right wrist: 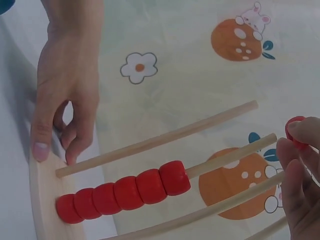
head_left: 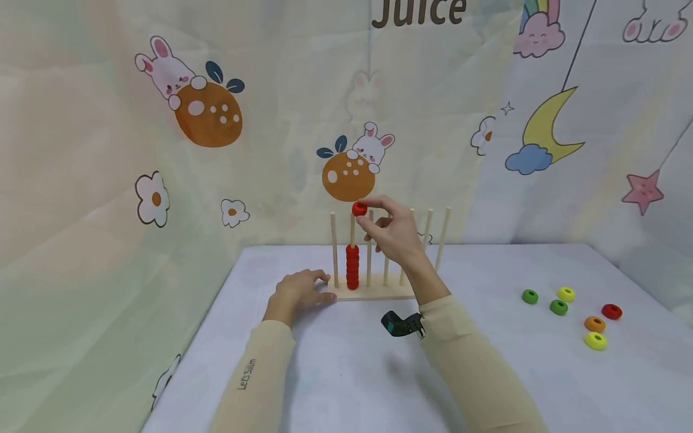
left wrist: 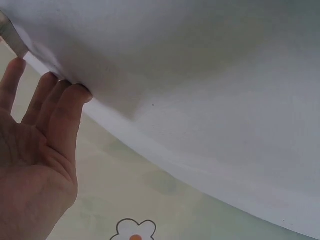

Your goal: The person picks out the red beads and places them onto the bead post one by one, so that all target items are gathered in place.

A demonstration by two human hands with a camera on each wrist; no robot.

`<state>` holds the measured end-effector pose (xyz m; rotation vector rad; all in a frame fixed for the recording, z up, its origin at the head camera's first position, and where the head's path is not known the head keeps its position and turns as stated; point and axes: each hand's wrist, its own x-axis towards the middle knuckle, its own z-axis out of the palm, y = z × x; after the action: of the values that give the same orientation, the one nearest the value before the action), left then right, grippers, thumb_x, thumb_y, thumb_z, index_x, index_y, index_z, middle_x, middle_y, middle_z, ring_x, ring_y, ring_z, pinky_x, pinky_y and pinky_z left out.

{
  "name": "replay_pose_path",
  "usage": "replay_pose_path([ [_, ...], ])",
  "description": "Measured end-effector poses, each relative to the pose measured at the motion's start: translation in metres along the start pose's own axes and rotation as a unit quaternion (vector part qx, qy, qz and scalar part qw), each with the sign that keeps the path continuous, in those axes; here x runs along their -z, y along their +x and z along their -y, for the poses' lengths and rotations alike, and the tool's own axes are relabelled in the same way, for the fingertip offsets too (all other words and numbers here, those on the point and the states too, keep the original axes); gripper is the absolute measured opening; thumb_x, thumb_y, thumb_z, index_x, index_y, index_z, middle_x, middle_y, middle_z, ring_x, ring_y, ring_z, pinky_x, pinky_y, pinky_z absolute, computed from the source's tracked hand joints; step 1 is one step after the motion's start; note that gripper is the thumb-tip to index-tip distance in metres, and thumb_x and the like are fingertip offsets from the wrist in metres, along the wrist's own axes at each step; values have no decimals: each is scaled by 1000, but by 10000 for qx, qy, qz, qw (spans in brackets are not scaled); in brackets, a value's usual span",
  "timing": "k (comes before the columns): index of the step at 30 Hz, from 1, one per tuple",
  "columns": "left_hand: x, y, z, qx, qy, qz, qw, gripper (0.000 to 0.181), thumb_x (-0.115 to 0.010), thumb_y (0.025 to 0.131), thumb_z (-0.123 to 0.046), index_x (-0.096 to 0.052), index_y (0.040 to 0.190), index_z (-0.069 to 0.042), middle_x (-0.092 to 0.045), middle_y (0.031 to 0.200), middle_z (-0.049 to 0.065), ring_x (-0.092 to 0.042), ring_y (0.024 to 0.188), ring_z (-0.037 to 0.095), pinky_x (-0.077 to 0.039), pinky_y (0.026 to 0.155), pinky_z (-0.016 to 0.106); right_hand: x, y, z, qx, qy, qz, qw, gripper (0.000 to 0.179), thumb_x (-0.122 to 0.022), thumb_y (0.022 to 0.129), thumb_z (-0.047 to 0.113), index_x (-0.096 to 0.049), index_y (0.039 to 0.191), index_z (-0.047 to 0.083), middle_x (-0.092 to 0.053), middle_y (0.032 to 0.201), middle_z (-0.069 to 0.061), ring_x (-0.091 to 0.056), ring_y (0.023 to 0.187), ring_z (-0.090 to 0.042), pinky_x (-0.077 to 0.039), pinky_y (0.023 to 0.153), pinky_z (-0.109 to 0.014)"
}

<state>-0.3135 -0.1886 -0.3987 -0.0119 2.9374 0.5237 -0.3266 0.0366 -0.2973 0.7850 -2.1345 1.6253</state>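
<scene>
A wooden rack with a flat base (head_left: 387, 292) and upright rods stands towards the back of the table. My left hand (head_left: 299, 288) holds the base's left end, thumb at the front corner and fingers at the far side. Several red beads (head_left: 352, 267) are stacked on the second rod from the left. My right hand (head_left: 394, 231) pinches another red bead (head_left: 360, 208) between thumb and index finger. In the right wrist view this pinched bead (right wrist: 296, 132) is just beyond the tip of the second rod (right wrist: 235, 155), apart from it. The other rods carry no beads.
On the right of the table lie loose beads: green (head_left: 530, 296), yellow (head_left: 566, 294), orange (head_left: 595, 324) and red (head_left: 612, 311). A dark wrist device (head_left: 402, 324) is at my right sleeve. A printed cloth (head_left: 281, 150) hangs behind the table.
</scene>
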Motion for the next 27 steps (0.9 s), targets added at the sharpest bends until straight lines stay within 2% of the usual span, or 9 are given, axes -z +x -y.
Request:
replay_pose_path([
  [2, 0, 1, -1, -58, 36, -19, 10000, 54, -77, 87, -54, -64, 136, -36, -62, 142, 5, -57, 122, 38, -48, 98, 64, -1, 1, -1, 21, -14, -33, 10000, 35, -70, 98, 10, -65, 132, 8, -63, 131, -13, -60, 58, -16, -46, 45, -23],
  [6, -2, 4, -1, -118, 82, 12, 9999, 55, -77, 86, -55, -64, 137, -35, -62, 143, 5, -56, 123, 39, -48, 98, 64, -3, 3, -3, 70, -47, -3, 10000, 31, -72, 97, 11, -67, 128, 12, -64, 125, -9, -63, 61, -31, -49, 46, -24],
  [9, -1, 3, 0, 64, 38, 14, 10000, 55, -78, 86, -54, -64, 136, -36, -61, 143, 5, -56, 123, 38, -48, 97, 65, -7, 5, -3, 172, -95, 82, 9998, 29, -72, 96, 9, -68, 125, 12, -66, 123, -7, -64, 63, -42, -51, 46, -27],
  [12, -4, 3, -3, 225, -71, 18, 9997, 55, -79, 85, -53, -64, 135, -37, -61, 143, 5, -55, 124, 38, -49, 95, 67, -8, 5, -4, 231, -311, 67, 9992, 29, -71, 96, 9, -67, 125, 12, -66, 123, -6, -64, 62, -44, -53, 48, -28],
  [18, -5, 0, 0, 290, -132, 87, 9995, 56, -80, 85, -52, -64, 136, -38, -60, 143, 6, -54, 125, 39, -49, 94, 67, -16, 4, -3, 11, -792, 98, 9968, 30, -70, 97, 11, -66, 127, 12, -66, 124, -6, -64, 61, -34, -56, 54, -29],
  [21, -6, -1, -1, 266, -171, 93, 9995, 56, -81, 84, -52, -64, 135, -38, -61, 142, 6, -54, 124, 39, -49, 93, 67, -15, 1, -3, -113, -817, 148, 9965, 33, -70, 97, 11, -65, 129, 11, -65, 126, -6, -64, 60, -30, -58, 54, -31],
  [23, -6, -1, -2, 235, -172, 69, 9996, 56, -81, 84, -52, -64, 135, -38, -61, 142, 6, -54, 124, 38, -49, 93, 67, -12, -1, -3, -142, -801, 148, 9966, 34, -71, 97, 11, -64, 131, 12, -67, 117, -8, -63, 58, -28, -58, 54, -33],
  [27, -4, 0, -2, 134, -72, -8, 9999, 55, -80, 84, -54, -64, 134, -38, -62, 141, 5, -56, 123, 37, -49, 94, 65, -6, -5, -4, -1, -767, 128, 9970, 36, -72, 97, 12, -64, 132, 16, -65, 124, -5, -66, 63, -24, -59, 53, -34],
])
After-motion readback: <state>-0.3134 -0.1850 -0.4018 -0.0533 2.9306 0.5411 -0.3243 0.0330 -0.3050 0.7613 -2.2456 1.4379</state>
